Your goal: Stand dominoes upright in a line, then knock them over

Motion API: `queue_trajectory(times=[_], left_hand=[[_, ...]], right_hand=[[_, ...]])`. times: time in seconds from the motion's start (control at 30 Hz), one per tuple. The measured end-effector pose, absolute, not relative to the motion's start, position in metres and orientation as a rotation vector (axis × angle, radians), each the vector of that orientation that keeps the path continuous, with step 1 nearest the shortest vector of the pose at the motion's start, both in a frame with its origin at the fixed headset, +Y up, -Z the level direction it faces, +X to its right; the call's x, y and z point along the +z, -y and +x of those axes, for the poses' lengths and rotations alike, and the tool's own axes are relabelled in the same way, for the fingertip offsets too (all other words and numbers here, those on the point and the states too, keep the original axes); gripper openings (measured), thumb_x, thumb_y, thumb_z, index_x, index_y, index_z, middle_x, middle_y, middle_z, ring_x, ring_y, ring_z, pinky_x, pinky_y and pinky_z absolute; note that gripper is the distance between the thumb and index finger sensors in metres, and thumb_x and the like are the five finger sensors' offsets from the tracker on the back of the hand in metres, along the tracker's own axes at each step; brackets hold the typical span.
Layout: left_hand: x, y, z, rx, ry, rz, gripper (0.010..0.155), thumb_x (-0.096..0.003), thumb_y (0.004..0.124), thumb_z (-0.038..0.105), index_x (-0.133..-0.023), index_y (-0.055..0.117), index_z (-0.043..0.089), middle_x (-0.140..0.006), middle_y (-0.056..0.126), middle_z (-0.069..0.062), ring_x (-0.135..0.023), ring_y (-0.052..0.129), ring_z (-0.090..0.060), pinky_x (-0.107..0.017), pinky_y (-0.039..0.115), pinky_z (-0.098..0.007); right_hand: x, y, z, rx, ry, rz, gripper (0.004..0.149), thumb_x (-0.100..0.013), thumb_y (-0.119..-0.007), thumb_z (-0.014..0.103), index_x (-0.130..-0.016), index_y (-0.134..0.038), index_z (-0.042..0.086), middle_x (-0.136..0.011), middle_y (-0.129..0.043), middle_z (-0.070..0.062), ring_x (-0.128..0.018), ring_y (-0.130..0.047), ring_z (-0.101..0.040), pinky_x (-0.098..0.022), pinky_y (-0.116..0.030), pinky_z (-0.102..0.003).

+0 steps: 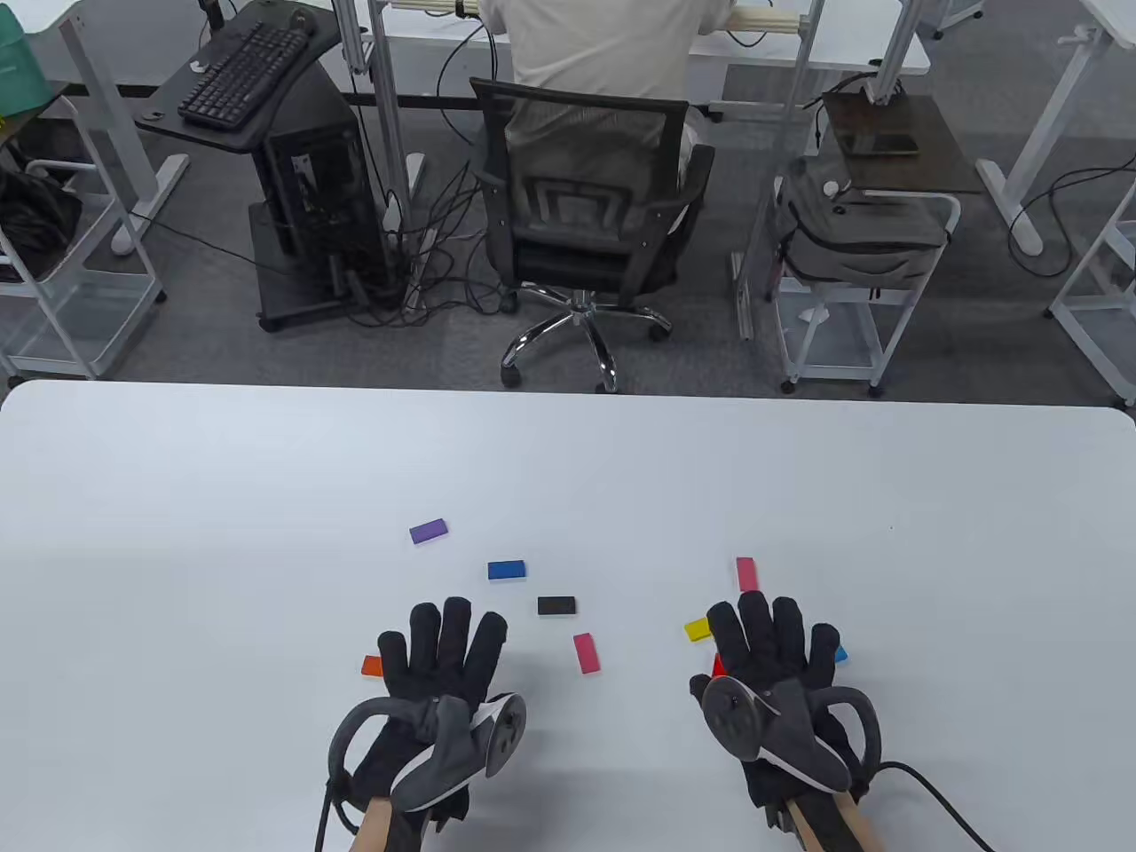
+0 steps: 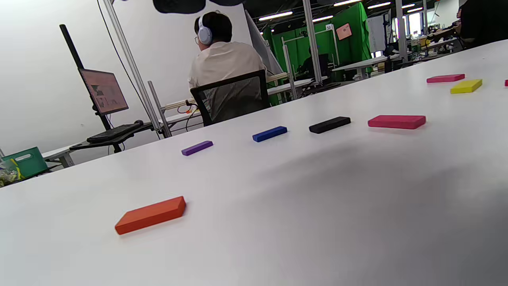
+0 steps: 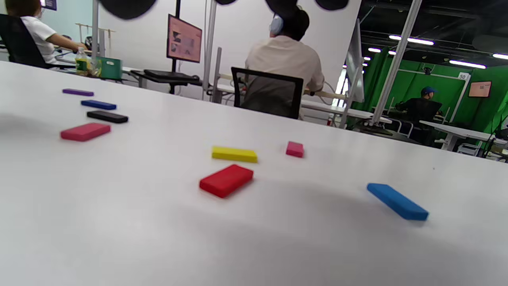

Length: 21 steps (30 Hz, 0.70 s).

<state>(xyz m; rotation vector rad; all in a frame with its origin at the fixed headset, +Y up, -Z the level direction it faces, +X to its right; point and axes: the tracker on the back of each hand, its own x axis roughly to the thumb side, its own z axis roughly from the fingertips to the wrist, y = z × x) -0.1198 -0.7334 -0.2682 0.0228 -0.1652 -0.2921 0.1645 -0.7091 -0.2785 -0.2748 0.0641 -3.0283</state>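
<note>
While dominoes (image 1: 587, 652) flat: both hands (image 1: 441, 658) splayed.

Nine dominoes, all flat on white table, none upright: purple (image 1: 428, 531), blue (image 1: 506, 570), black (image 1: 556, 605), two pink (image 1: 585, 652) (image 1: 746, 573), yellow (image 1: 697, 630), orange (image 2: 151, 215), red (image 3: 226, 180), light-blue (image 3: 397, 201). Scattered, none touching.

Plenty of bare surface (image 1: 222, 497) is left at the far half and both sides. Nothing upright is found in the way, just flat dominoes: purple (image 1: 428, 531), blue (image 1: 507, 570), black (image 1: 556, 605) and pink (image 1: 585, 652) are strung between the hands, so that middle lane is cluttered. Red (image 3: 226, 180), yellow (image 3: 234, 154) and light blue (image 3: 397, 201) are crowded under the right hand (image 1: 770, 661).
</note>
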Motion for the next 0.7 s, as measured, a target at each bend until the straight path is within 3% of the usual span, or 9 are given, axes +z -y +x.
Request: queue_trajectory(times=[0.7], left_hand=[[-0.266, 0.725, -0.115, -0.324, 0.164, 0.004, 0.081, -0.0508, 0.048, 0.064, -0.117, 0.019, 0.027, -0.126, 0.028, -0.016, -0.115, 0.040, -0.046, -0.078, 0.038, -0.067]], right_hand=[[-0.280, 0.710, 0.162, -3.027, -0.021, -0.289, 0.073, -0.063, -0.050, 0.051, -0.118, -0.021, 0.013, -0.122, -0.023, -0.028, -0.106, -0.025, -0.060, -0.068, -0.025, -0.077]])
